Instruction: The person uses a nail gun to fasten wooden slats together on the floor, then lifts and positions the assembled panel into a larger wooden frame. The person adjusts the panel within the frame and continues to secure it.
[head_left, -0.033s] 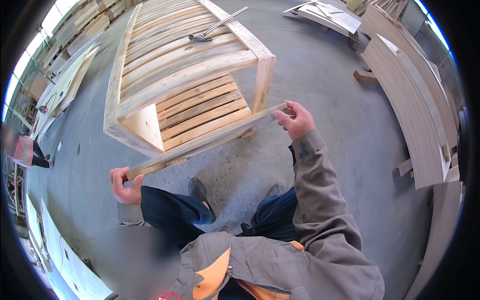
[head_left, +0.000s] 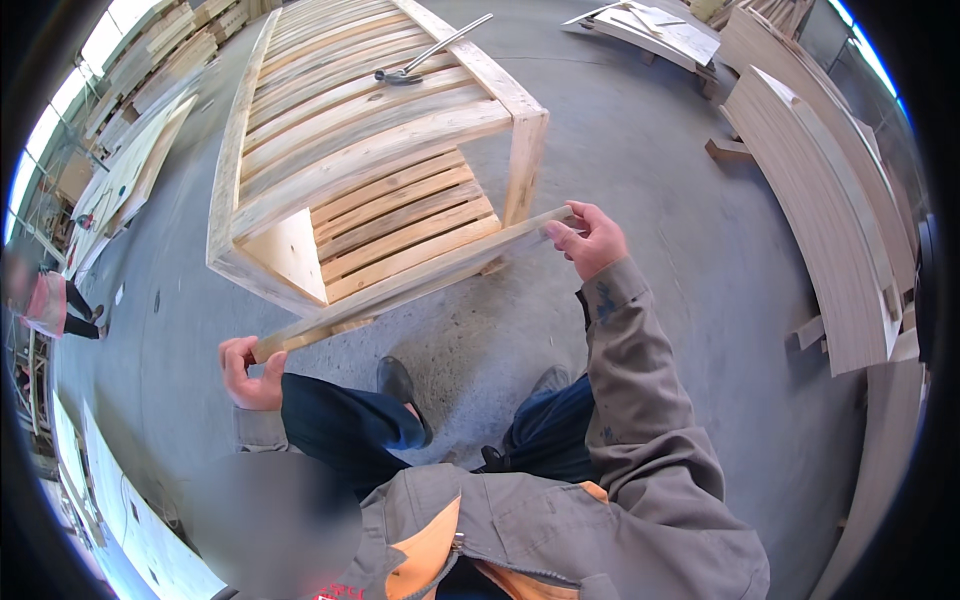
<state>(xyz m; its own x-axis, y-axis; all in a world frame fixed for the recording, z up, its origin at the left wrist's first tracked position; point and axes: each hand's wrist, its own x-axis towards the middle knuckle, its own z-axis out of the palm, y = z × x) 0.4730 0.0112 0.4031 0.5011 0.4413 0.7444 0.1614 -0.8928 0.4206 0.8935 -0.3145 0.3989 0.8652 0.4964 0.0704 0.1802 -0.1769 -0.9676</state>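
A narrow wooden board (head_left: 420, 275) spans the space between my two hands, slanting up to the right. My left hand (head_left: 252, 374) pinches its left end between thumb and fingers. The other end is gripped by my right hand (head_left: 590, 241), thumb below and fingers on top. Just beyond the board stands a slatted wooden crate frame (head_left: 375, 160) with a slatted base (head_left: 400, 220) inside and a pale panel (head_left: 288, 258) at its left. Whether the board touches the crate I cannot tell. On the crate's top slats lies a claw hammer (head_left: 402, 76), its handle toward the upper right.
Large stacked sheets (head_left: 815, 225) rest on wooden blocks along the right. A low pile of boards (head_left: 655, 38) sits at the far right. Panels (head_left: 135, 185) lean at the left, near another person (head_left: 45, 303). Long pale boards (head_left: 130, 510) lie at lower left.
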